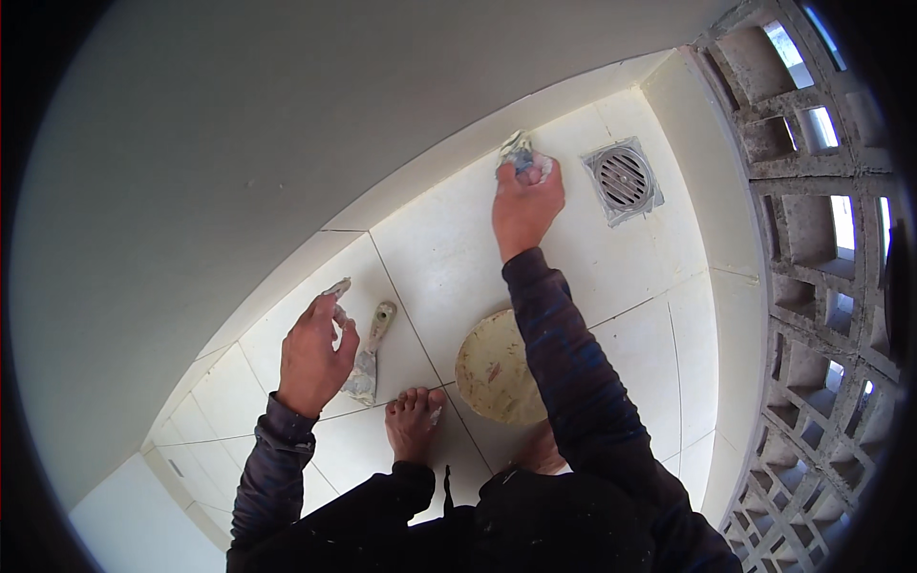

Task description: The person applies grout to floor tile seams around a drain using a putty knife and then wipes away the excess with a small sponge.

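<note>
My right hand (524, 205) reaches far forward and grips a small wad of cloth or sponge (521, 151), pressed on the white floor tile (439, 248) close to the wall's base. My left hand (312, 355) rests on the tiles at the left with its fingers curled, a pale smear of paste on the fingertips; nothing clear is held in it. A putty knife (370, 355) with a pale handle lies flat on the tile just right of that hand. A round, shallow, grout-stained bowl (495, 368) sits beside my bare foot (413, 420), partly behind my right forearm.
A square metal floor drain (623, 179) sits right of my right hand. A plain grey wall (239, 153) runs along the left and top. A concrete lattice block wall (821, 239) with light coming through closes the right side. My dark trousers fill the bottom.
</note>
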### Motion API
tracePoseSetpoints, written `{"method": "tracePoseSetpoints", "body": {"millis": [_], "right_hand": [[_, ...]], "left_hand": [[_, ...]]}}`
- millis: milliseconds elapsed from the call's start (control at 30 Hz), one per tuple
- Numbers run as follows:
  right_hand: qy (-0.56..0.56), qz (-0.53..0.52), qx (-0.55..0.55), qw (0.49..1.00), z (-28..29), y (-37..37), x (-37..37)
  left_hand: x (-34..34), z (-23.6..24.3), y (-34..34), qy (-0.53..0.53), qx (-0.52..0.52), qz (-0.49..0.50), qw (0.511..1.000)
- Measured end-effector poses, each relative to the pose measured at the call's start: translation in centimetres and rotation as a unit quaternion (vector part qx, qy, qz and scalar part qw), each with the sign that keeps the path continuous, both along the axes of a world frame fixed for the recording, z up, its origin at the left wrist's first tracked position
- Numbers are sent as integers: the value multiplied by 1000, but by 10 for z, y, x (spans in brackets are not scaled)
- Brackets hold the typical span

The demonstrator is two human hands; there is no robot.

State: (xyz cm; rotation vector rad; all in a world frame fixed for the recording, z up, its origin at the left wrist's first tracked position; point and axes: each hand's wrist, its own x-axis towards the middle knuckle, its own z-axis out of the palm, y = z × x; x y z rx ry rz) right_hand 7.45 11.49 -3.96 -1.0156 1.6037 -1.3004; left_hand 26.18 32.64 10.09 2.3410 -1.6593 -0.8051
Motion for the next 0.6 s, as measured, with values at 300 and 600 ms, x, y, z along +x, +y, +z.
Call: {"method": "tracePoseSetpoints", "body": {"millis": [300,600], "right_hand": [[-37,191,60,979,1,126,96],[-468,441,296,706,77,138,33]], "left_hand": [[-4,7,17,9,-44,47,998],[-12,-4,39,293,-168,131,932]]}}
